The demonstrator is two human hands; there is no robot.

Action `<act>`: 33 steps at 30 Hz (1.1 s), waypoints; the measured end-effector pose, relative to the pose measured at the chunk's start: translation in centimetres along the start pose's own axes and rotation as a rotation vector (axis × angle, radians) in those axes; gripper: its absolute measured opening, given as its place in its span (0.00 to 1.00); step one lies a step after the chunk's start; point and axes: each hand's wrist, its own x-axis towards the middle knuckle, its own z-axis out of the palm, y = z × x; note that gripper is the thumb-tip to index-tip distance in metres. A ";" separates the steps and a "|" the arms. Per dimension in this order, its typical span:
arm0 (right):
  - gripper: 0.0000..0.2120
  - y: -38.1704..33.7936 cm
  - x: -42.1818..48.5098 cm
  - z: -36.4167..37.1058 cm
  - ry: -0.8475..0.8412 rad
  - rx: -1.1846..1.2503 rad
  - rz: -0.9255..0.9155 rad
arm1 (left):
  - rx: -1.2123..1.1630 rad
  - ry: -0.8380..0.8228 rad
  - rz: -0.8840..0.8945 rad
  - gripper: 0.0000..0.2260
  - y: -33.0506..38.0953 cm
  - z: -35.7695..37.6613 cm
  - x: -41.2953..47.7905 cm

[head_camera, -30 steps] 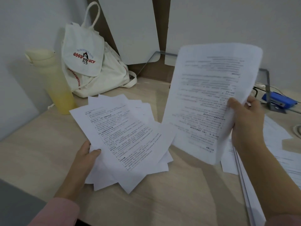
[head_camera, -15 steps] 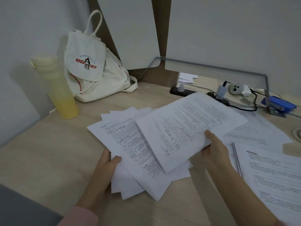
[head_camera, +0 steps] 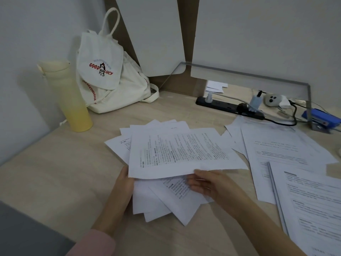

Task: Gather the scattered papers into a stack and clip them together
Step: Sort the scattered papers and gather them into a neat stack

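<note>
A fanned pile of papers (head_camera: 166, 196) is lying on the desk (head_camera: 55, 172) between both hands, its top sheet (head_camera: 184, 152) turned crosswise. The left hand (head_camera: 121, 189) is gripping the pile's left edge; the right hand (head_camera: 212, 185) is pinching the top sheet's near edge. More sheets (head_camera: 287, 154) are lying right of the right hand.

Yellow bottle (head_camera: 71, 100) beside a canvas bag (head_camera: 110, 78) (printed "GOOD LUCY"); power strip (head_camera: 227, 106), blue stapler (head_camera: 322, 120).
</note>
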 end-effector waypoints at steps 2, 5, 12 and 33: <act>0.07 0.2 0.1 -0.2 0.045 0.024 0.002 | -0.039 -0.074 0.002 0.07 0.2 -0.3 -0.6; 0.06 0.6 0.0 0.3 0.045 0.023 0.008 | -0.036 -0.213 0.054 0.17 0.6 -0.3 -1.3; 0.08 0.9 -0.8 1.7 -0.066 0.035 0.000 | 0.042 -0.022 0.080 0.14 -0.1 0.3 -0.6; 0.03 -0.1 -2.7 -1.1 0.118 -0.152 0.086 | -0.112 -0.045 -0.019 0.05 0.0 2.0 -0.8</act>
